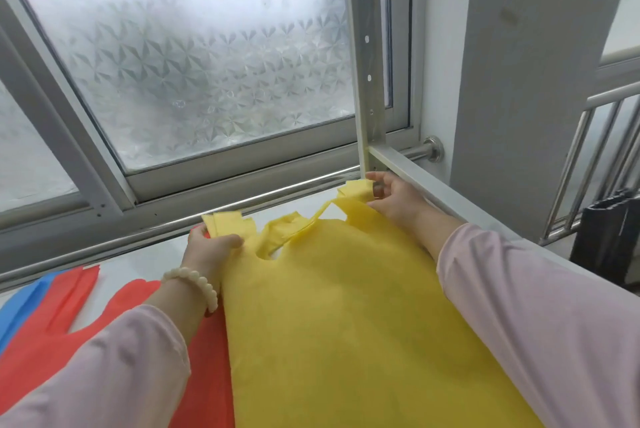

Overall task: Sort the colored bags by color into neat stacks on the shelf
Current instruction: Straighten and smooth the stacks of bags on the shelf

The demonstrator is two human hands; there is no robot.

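Yellow non-woven vest-style bags point(346, 306) lie flat on the white shelf board point(138, 265), at its right end beside the perforated metal upright point(367, 46). Their long axis runs near to far, leaning slightly rightward toward the near edge. The cut handle loops point far, toward the frosted patterned window point(194, 46), and the closed bottom runs out of view near the person.

The left hand point(207, 247) pinches the left handle loops between thumb and curled fingers. The right hand point(394, 199) curls its fingers round the right handle loops at the shelf's far right corner.

Left of the yellow lie red bags of the same cut point(114, 316), handles also pointing far, their right edge seemingly tucked under the yellow. A blue bag point(24, 303) shows at the far left, partly beneath the red.

The sorting looks well along, with three colours already grouped. What seems left is squaring the yellow handles and pulling the overlapping piles apart. Whether unsorted bags remain cannot be told.
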